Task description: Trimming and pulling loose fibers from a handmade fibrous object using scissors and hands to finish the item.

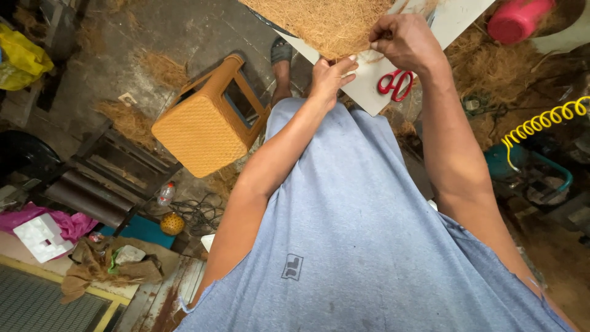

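Seen from above: a mat of brown coir fibre (326, 24) lying on the white tabletop (458, 18), overhanging its near edge, long axis running roughly along that edge, near tip pointing down toward the tabletop's near corner. Right hand (402, 40) closed on the mat's near rim, grip narrow, fingers pinched on fibre. Left hand (329, 77) just beside it at the near corner, thumb and fingers touching the mat's lower tip; whether truly clamped, cannot tell. Red-handled scissors (396, 83) flat on the tabletop near the right wrist. On the floor, well apart: orange plastic stool (206, 123) tipped on its side, pink bucket (519, 18), yellow coiled hose (541, 123).
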